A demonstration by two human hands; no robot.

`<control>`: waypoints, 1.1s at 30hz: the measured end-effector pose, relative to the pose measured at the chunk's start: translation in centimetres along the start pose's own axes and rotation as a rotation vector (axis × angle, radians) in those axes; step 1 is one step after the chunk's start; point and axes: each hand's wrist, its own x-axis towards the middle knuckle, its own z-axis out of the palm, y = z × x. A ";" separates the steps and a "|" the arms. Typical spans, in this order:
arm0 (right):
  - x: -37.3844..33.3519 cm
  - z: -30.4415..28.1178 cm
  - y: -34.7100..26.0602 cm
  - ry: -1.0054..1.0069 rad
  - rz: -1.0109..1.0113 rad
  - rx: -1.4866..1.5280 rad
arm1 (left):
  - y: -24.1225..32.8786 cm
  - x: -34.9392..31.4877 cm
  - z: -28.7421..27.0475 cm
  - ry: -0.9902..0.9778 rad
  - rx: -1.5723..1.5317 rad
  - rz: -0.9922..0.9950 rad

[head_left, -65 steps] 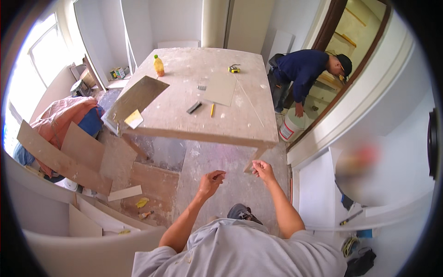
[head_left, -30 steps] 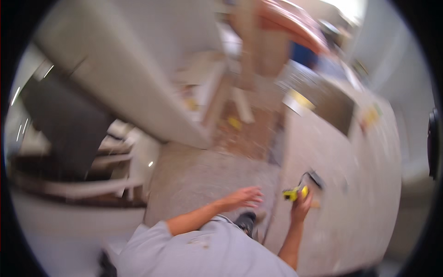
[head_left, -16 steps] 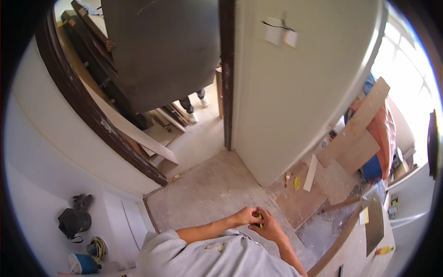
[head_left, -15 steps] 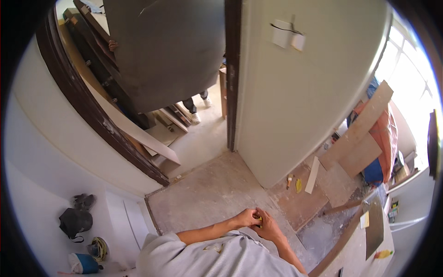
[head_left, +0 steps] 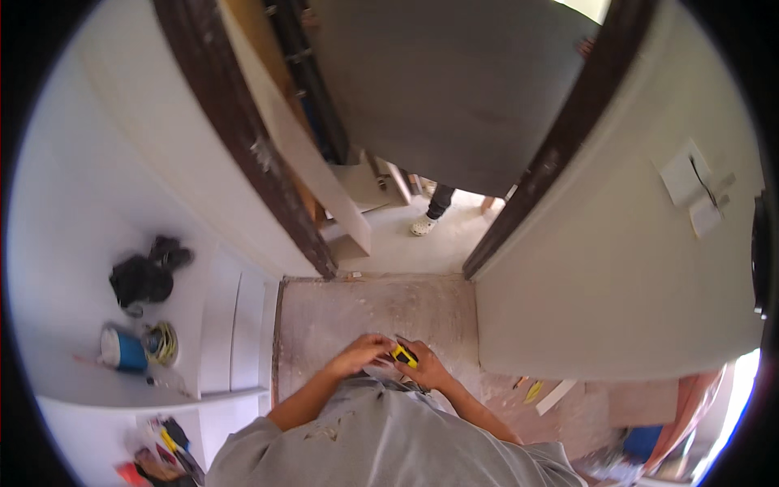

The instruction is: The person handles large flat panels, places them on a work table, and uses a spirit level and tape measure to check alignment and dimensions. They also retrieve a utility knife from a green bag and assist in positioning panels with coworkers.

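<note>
Head view: the right hand (head_left: 427, 368) is clasped around a tape measure (head_left: 403, 355), its rounded yellow-and-black case held just before the grey shirt (head_left: 389, 438), probably to keep it steady and within reach of both hands. The left hand (head_left: 361, 353) is at its left side (gripping or merely touching, one cannot tell). Beyond, a co-worker (head_left: 441, 201) seems to hold a broad, matte dark panel (head_left: 454, 89) by its edges at the chipped brown door frame (head_left: 251, 146).

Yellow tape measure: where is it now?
In the head view, the tape measure is just right of centre in the lower half, in the right hand, with the left hand close on its left and the grey shirt just below.
</note>
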 end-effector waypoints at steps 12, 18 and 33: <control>12.8 -3.2 -4.8 -0.127 0.151 0.089 | 19.6 -2.0 -25.5 0.032 -0.146 0.333; 13.5 -2.1 -8.4 -0.011 0.303 -0.120 | 22.1 3.1 -30.8 -0.202 0.000 0.265; 3.9 7.8 -20.3 0.280 0.793 -0.209 | 22.9 3.8 -38.8 -0.376 0.043 0.319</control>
